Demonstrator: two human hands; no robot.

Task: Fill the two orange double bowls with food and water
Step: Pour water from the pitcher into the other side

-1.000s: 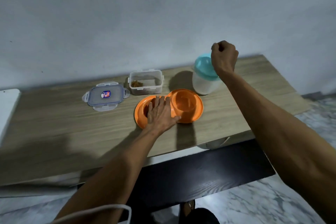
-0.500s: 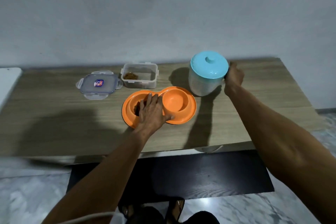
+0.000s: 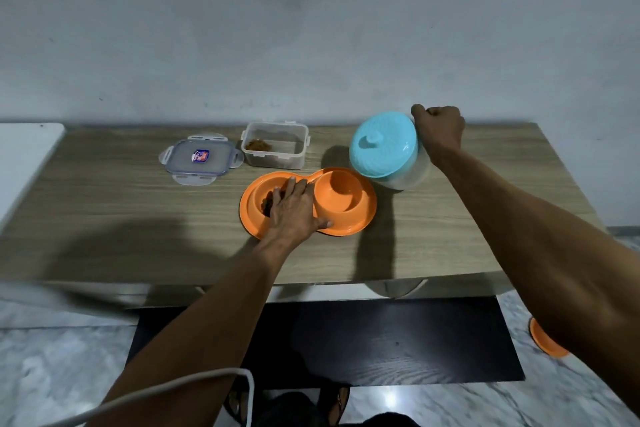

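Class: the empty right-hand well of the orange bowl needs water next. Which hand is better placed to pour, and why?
Right. The right hand already grips the tilted jug beside the empty well; the left hand lies flat on the double bowl, steadying it.

We see both forearms bare to the bottom edge, no sleeves showing. The left hand [image 3: 294, 208] and right hand [image 3: 439, 130] carry no rings or watch that we can make out. A white cable [image 3: 194, 383] loops low by the left arm. Down at the bottom, dark sandals [image 3: 239, 404], perhaps; it's dim there.
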